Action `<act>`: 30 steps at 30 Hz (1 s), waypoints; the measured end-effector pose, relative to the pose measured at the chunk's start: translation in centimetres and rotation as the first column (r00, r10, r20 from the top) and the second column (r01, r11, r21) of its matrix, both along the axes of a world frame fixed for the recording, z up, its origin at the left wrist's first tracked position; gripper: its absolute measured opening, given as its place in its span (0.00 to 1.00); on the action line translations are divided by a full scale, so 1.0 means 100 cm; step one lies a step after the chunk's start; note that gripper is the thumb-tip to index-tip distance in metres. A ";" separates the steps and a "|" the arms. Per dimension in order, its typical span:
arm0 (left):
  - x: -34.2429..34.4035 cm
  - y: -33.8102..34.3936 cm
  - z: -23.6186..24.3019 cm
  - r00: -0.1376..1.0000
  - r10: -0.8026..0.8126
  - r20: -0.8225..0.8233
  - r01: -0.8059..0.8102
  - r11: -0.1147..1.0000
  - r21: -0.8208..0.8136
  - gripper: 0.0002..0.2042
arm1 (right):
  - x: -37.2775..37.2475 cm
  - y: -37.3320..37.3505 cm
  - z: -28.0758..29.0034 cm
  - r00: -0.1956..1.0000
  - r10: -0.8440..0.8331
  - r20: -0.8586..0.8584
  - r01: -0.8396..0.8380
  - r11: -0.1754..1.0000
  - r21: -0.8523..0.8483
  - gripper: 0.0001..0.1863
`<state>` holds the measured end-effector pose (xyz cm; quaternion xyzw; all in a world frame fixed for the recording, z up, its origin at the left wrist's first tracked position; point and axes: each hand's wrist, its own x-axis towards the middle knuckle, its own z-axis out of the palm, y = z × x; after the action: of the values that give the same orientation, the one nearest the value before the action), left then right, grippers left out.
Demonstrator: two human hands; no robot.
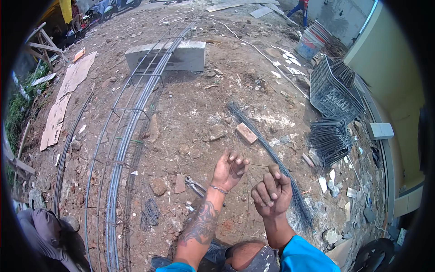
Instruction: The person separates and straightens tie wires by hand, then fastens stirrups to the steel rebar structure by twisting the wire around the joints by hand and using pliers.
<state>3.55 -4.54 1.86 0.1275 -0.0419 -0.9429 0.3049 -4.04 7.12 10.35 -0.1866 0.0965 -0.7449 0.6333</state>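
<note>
A thin tie wire [258, 165] stretches between my two hands, above the dirt. Its left end is pinched in the curled fingers of my left hand [232, 171], which wears a cord at the wrist. My right hand [273, 192] is closed with thumb and forefinger on the wire's other end. Under my left forearm lies a pair of pincers [195, 185], partly hidden by it. A long bundle of thin wires [276, 159] runs on the ground behind my right hand, and a reddish brick [247, 133] rests against it.
At left a long rebar cage [118, 149] with loose bars inside leans on a concrete block [195, 56]. Short bent wires [149, 211] lie beside it. Bent stirrups [331, 140], a dark crate [333, 93] and a bucket [310, 44] line the right. Another person's leg [41, 231] shows lower left.
</note>
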 end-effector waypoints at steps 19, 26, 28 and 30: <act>0.026 0.015 -0.012 0.723 0.160 0.672 0.284 0.818 -0.500 0.19 | -0.014 0.009 -0.161 -0.064 0.300 -0.952 0.209 0.937 0.281 0.31; 0.049 0.009 -0.008 0.831 -0.035 0.556 0.210 0.944 -0.255 0.16 | 0.042 0.022 -0.111 0.759 0.555 -0.341 -0.317 0.772 0.551 0.23; 0.053 0.005 -0.022 0.843 -0.082 0.531 0.255 0.931 -0.261 0.16 | 0.040 0.022 -0.114 0.767 0.598 -0.235 -0.412 0.739 0.534 0.22; 0.055 0.007 -0.023 0.852 -0.141 0.505 0.303 0.919 -0.254 0.16 | 0.038 0.024 -0.115 0.763 0.636 -0.118 -0.500 0.696 0.516 0.21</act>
<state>9.10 -3.81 -0.43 0.2976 -0.2846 -0.8914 0.1895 -0.26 9.55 -1.19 -0.1599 0.2955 -0.4300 0.8380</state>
